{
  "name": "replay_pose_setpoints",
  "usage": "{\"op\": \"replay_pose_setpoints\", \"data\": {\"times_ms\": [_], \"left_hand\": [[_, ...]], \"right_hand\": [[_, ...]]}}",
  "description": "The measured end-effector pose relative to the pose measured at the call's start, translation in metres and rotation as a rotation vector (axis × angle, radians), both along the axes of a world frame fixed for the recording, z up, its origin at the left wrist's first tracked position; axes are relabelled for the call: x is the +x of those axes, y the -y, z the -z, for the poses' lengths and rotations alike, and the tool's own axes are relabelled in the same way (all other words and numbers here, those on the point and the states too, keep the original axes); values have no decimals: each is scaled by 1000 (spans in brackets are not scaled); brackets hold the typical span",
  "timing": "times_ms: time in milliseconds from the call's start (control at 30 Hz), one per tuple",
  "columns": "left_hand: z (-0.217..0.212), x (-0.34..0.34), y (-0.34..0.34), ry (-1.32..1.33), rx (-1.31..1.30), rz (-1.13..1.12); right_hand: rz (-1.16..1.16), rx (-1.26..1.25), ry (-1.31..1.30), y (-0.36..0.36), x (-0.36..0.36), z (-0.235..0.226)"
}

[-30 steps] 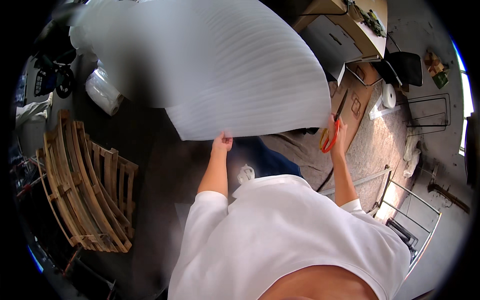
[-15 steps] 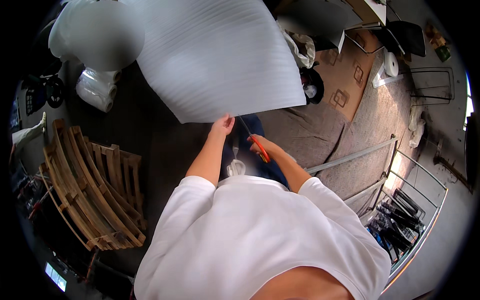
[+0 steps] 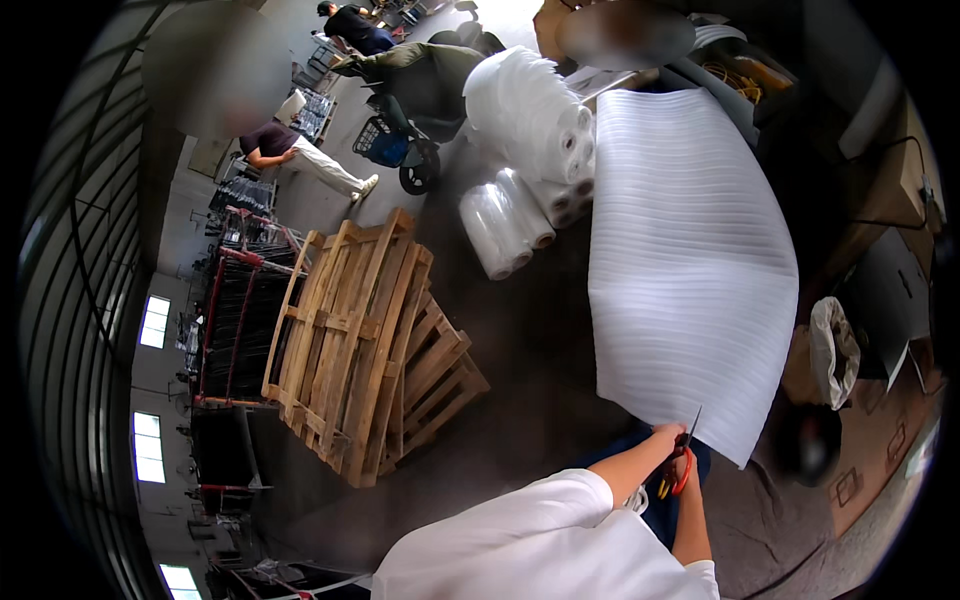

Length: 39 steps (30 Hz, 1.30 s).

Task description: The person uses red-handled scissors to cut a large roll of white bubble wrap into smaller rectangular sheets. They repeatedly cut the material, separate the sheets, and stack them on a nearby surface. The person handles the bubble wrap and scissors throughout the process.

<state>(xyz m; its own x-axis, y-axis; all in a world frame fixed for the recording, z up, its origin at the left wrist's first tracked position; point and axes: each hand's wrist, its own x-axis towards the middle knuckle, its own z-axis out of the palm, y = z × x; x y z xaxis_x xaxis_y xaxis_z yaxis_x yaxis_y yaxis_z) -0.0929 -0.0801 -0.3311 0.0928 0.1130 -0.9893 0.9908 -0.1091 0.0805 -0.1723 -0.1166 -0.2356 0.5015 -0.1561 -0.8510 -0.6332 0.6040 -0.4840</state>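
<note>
A long white foam sheet (image 3: 690,270) with fine crosswise ridges stretches away in front of me, its near edge just beyond my hands. My left hand (image 3: 668,436) is closed at that edge, its fingertips pinching the sheet beside the scissors. With my right hand (image 3: 687,466) I grip the scissors (image 3: 682,474) by their red-orange handles. Their dark blades point away from me and lie against the sheet's near edge. The two hands are close together, and the scissors partly cover the left fingertips.
Stacked wooden pallets (image 3: 350,350) lean at the left. Beyond them stand clear-wrapped rolls (image 3: 505,222), larger white rolls (image 3: 530,115) and a scooter (image 3: 405,150) with a basket. Two people (image 3: 290,145) are farther off. A white sack (image 3: 834,350) stands right of the sheet.
My view has swung to the left, bringing the pallets, rolls and people further in. The hands have come closer together at the sheet's edge, the scissors still in the right one.
</note>
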Motion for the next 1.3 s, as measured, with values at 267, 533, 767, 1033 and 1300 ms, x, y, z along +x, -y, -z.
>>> {"op": "replay_pose_setpoints", "data": {"times_ms": [267,533,767,1033,1300], "left_hand": [[-37,15,-6,173,27,-44],[-5,17,-8,264,54,-56],[-26,15,-10,307,44,-75],[-40,8,-13,354,26,-95],[-5,5,-23,253,-17,-115]], "right_hand": [[91,77,22,-8,14,5],[96,78,-1,-9,26,-2],[77,152,45,-8,21,9],[208,135,101,-15,16,14],[62,105,15,-15,14,4]]}}
